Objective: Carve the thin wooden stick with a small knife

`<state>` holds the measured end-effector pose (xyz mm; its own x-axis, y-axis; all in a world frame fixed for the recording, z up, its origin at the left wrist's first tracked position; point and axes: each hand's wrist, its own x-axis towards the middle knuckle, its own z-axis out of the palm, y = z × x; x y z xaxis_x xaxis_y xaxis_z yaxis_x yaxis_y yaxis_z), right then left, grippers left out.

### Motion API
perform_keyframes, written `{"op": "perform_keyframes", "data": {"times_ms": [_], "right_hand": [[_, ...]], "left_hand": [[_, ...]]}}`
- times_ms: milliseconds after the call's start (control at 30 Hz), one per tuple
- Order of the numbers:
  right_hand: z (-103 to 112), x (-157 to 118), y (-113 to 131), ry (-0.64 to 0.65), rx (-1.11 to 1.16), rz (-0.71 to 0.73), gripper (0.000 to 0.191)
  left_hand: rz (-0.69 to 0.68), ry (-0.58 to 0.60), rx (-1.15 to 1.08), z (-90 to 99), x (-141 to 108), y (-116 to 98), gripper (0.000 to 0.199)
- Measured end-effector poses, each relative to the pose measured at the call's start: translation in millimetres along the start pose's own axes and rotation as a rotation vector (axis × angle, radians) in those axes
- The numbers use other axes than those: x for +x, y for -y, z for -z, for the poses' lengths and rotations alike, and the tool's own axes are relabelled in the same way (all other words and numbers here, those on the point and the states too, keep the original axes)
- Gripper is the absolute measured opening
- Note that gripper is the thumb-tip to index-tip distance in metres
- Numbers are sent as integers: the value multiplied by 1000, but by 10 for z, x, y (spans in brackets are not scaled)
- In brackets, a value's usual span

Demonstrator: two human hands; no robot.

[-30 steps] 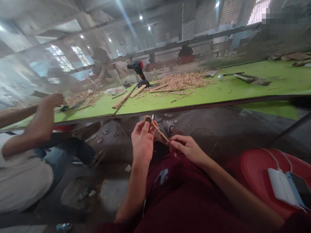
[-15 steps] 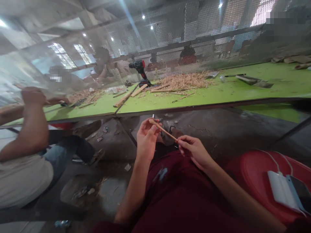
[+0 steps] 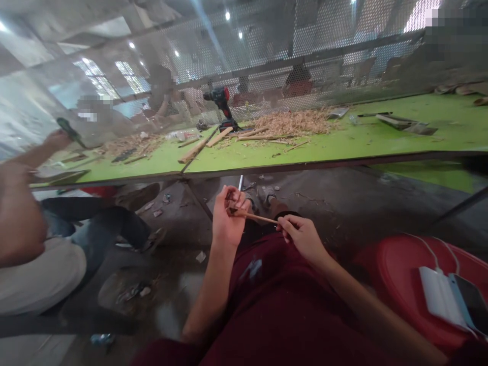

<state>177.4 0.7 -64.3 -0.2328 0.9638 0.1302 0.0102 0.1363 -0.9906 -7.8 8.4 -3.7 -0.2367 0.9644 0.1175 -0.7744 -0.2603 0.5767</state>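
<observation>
My right hand [image 3: 299, 231] is closed, with thumb and fingers pinching the thin handle of a small wooden spoon [image 3: 261, 218]. The spoon's wider end, with a dark patch, lies against the palm of my left hand [image 3: 229, 218]. That palm faces up and its fingers are curled. A thin white stick [image 3: 241, 182] sticks up from between the left fingers; its lower part is hidden, so its kind is unclear. Both hands are in front of the green table's edge, above my lap.
The green table [image 3: 335, 145] bears a cordless drill [image 3: 221, 107], a heap of wood shavings [image 3: 295, 123] and wooden strips [image 3: 198, 151]. To the left sits a co-worker, whose raised hand [image 3: 59, 140] grips a dark tool. At right a red stool [image 3: 392, 264] carries a phone [image 3: 470, 300] and a white block.
The spoon has turned, its wide end dropping from the left fingertips onto the palm. My left fingers have loosened around it. The co-worker's arm has moved back, and a dark tool now shows.
</observation>
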Motion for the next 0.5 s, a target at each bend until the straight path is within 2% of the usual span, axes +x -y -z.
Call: {"op": "perform_keyframes", "data": {"times_ms": [100,233,400,500], "right_hand": [[-47,-9,-27,-44,49,3,29],[-84,-26,-39,-66,97,-27,29],[-97,-51,-63,6,-1,-84,34],[-109,-55,-99,47,-11,-102,43]], "left_hand": [[-2,-14,-31,-28,-12,-18,33],[-23,-37,-16,-28,-7,-16,39],[-11,-107,-43,-18,14,-19,37],[9,-107,-79,-6,19,-21,35]]}}
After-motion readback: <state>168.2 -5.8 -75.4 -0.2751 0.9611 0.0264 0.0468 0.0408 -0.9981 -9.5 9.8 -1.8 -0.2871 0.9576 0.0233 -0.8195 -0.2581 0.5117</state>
